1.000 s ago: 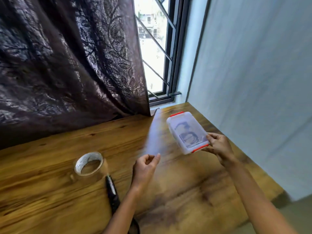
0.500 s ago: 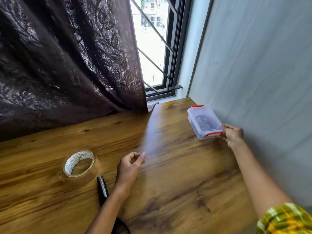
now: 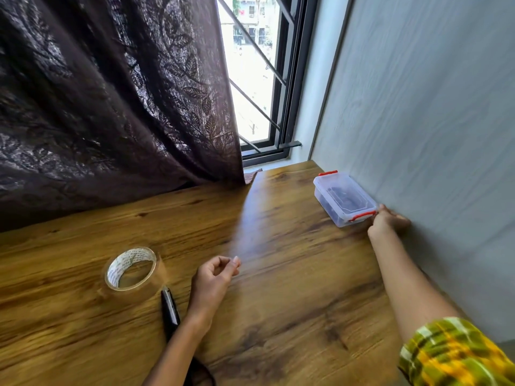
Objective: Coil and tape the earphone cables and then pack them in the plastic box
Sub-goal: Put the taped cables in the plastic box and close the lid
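Observation:
The clear plastic box (image 3: 344, 200) with red latches stands lid-on at the table's far right, close against the wall. Dark coiled earphone cables show dimly through its lid. My right hand (image 3: 386, 222) reaches out to the box's near end, fingers curled at the near red latch and corner. My left hand (image 3: 213, 277) rests in the middle of the table, fingers loosely curled, holding nothing.
A roll of clear tape (image 3: 131, 268) lies on the wooden table (image 3: 278, 316) at left. Black scissors (image 3: 170, 307) lie beside my left wrist. A dark curtain (image 3: 111, 93) hangs behind, a barred window (image 3: 250, 79) beside it, a grey wall (image 3: 432, 135) at right.
My right hand carried the box from mid-table, away and to the right, and set it down against the wall. My left hand stayed loosely curled over the table.

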Demonstrator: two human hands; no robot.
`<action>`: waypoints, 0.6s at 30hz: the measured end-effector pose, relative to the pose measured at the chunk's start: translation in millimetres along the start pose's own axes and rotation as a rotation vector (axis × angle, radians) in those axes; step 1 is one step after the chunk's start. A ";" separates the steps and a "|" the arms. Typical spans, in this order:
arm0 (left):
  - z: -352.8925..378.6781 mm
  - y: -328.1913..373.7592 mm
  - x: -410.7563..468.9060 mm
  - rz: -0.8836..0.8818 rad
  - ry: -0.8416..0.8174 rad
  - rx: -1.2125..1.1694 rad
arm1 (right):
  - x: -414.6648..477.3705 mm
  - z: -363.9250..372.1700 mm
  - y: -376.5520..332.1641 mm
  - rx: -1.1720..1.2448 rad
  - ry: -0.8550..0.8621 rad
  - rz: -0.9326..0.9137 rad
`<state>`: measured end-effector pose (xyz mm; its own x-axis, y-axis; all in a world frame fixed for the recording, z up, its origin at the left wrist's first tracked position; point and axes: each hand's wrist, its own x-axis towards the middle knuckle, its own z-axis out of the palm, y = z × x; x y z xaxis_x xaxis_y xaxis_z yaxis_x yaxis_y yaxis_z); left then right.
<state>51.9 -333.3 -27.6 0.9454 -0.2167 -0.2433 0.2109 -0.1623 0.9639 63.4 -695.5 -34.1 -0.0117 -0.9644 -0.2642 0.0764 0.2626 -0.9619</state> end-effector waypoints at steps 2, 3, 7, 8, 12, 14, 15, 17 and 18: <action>-1.3 0.3 -0.6 0.005 0.009 0.000 | -16.9 1.7 5.2 -0.153 0.017 -0.191; -1.5 0.5 -0.4 0.005 0.012 -0.001 | -23.2 2.3 11.2 -0.251 -0.022 -0.362; -0.9 2.1 -1.1 0.001 -0.002 -0.010 | -38.0 0.1 41.3 -0.603 -0.315 -1.027; -0.5 2.3 -1.5 0.004 -0.005 -0.010 | -40.1 -1.6 46.9 -0.673 -0.376 -1.139; -1.3 2.5 -3.2 0.011 -0.003 -0.018 | -35.1 -9.6 61.7 -0.895 -0.431 -1.379; -3.2 1.4 -2.8 0.007 0.002 -0.024 | -27.7 -14.5 60.9 -0.952 -0.441 -1.422; -4.1 1.0 -2.5 0.005 0.001 -0.026 | -24.3 -16.4 59.3 -0.975 -0.444 -1.436; -5.7 0.1 -2.4 0.004 -0.001 -0.030 | -20.6 -18.8 56.0 -1.020 -0.467 -1.453; -6.3 -0.2 -2.5 0.004 0.000 -0.035 | -19.4 -19.1 55.5 -1.040 -0.475 -1.451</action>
<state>51.1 -326.7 -26.5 0.9464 -0.2171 -0.2392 0.2154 -0.1277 0.9681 48.8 -661.6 -83.7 0.7625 -0.3012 0.5726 -0.3090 -0.9471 -0.0867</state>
